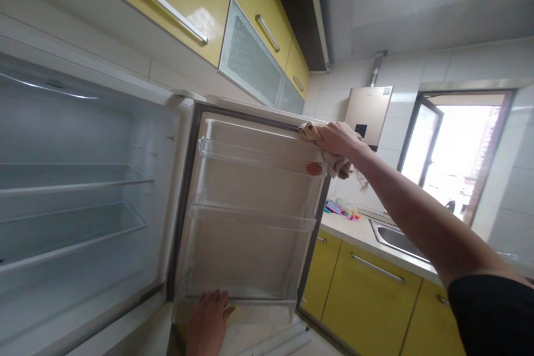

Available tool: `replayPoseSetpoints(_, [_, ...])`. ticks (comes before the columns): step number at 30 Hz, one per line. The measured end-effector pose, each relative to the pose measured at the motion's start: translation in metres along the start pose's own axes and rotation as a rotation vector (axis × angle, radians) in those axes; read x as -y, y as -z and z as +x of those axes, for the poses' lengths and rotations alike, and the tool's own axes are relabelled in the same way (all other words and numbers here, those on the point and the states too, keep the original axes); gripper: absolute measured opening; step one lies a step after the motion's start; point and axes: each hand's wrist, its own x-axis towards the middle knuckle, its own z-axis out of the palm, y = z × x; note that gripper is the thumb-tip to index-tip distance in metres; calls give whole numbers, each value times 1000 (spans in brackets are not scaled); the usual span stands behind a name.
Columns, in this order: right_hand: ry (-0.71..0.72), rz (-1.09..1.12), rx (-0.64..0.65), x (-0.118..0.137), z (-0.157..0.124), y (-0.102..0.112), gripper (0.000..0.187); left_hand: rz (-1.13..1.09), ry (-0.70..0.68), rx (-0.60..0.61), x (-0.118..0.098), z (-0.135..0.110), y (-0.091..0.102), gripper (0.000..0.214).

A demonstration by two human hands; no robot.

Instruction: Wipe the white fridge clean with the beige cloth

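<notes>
The fridge door stands wide open, showing clear plastic door racks. My right hand reaches up to the door's top right corner, closed around a crumpled beige cloth pressed against the edge. An egg rests in the top rack just below that hand. My left hand lies flat with fingers stretched out against the bottom edge of the door, holding nothing.
The fridge interior with bare glass shelves fills the left. Yellow wall cabinets hang overhead. At right are yellow base cabinets, a counter with a steel sink, a wall water heater and a bright window.
</notes>
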Motion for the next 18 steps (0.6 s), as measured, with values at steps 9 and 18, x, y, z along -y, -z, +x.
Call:
replayPoseSetpoints(9, [194, 99, -123, 74, 47, 21, 31, -25, 7, -20, -10, 1, 5, 28])
replayPoseSetpoints(18, [407, 185, -283, 201, 127, 70, 30, -102, 41, -84, 0, -5, -16, 30])
